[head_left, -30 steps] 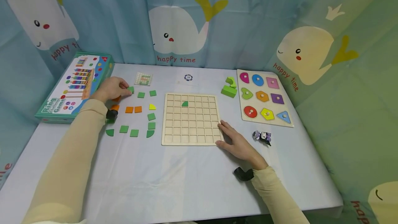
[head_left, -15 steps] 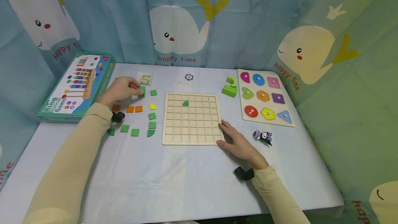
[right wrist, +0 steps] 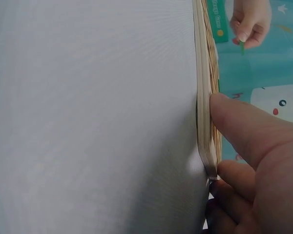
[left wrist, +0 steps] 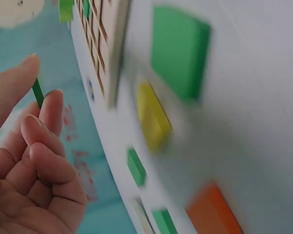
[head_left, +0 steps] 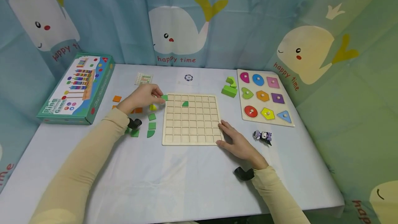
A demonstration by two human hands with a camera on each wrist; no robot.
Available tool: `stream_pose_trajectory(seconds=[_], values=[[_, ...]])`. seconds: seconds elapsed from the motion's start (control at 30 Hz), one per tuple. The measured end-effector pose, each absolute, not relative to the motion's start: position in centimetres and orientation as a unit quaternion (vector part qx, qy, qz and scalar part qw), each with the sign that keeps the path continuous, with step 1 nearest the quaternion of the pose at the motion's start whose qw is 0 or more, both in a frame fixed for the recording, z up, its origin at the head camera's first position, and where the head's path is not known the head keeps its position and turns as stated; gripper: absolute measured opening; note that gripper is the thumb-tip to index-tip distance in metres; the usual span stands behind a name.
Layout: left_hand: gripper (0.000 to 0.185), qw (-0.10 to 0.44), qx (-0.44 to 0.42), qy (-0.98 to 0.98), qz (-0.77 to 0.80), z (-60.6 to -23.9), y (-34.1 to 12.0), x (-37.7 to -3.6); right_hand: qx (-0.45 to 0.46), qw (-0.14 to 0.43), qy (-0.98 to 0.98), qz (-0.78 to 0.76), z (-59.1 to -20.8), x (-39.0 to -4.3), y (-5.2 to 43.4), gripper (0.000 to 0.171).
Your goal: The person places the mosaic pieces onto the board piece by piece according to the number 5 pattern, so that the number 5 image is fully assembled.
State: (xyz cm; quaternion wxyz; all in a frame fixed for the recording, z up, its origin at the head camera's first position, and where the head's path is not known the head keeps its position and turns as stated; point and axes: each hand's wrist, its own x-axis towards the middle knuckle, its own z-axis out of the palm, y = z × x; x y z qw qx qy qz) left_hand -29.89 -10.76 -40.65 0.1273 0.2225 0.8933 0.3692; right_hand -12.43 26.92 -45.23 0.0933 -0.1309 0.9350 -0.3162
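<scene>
- Backdrop first: whale-print curtains (head_left: 174, 27) reading "happy time" hung behind a pale surface (head_left: 174, 182) that filled the head view.
- Far left, at the edge of the surface, lay the green game box (head_left: 76, 87), flat, printed with coloured rings.
- Centre stage, the wooden grid board (head_left: 191, 120) lay flat, with a single green quarter-round piece (head_left: 185, 104) seated in a cell of its second row.
- Over on the right sat the shape peg puzzle (head_left: 264, 96), its coloured shapes all seated, and just left of it a small pile of green blocks (head_left: 229, 87).
- And the right hand (head_left: 237, 142) rested at the board's lower right corner, fingers (right wrist: 244, 126) straight and pressed against the board's edge, gripping nothing.
- The left hand (head_left: 143, 96) hovered at the board's upper left corner, and there it was: thumb and forefinger pinching a green square tile (head_left: 164, 97) right over the corner cells, the other fingers (left wrist: 44, 141) curled in loosely.
- The tile was clear of the surface; whether it touched the board, I could not tell.
- Under and beside that hand lay loose pieces: a yellow piece (head_left: 153, 107), green tiles (head_left: 151, 121) in a short column, and orange tiles (head_left: 117, 98) further left.
- Near the curtains lay a small pattern card (head_left: 143, 78) and a dark round token (head_left: 188, 77).
- Smallest of all, a little black-and-white figurine (head_left: 262, 136) lay right of the right hand.
</scene>
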Motion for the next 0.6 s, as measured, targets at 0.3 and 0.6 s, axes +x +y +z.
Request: stream_pose_trajectory(seconds=[0.3, 0.6], values=[[0.032, 0.129, 0.273, 0.878, 0.371, -40.6, -6.9, -29.3, -0.134, 0.090, 0.934, -0.318, -45.2, -12.4, 27.0, 0.073], [0.027, 0.119, 0.296, 0.877, 0.359, -41.6, -3.3, -29.5, -0.140, 0.085, 0.935, -0.315, -45.4, -12.4, 27.1, 0.073]])
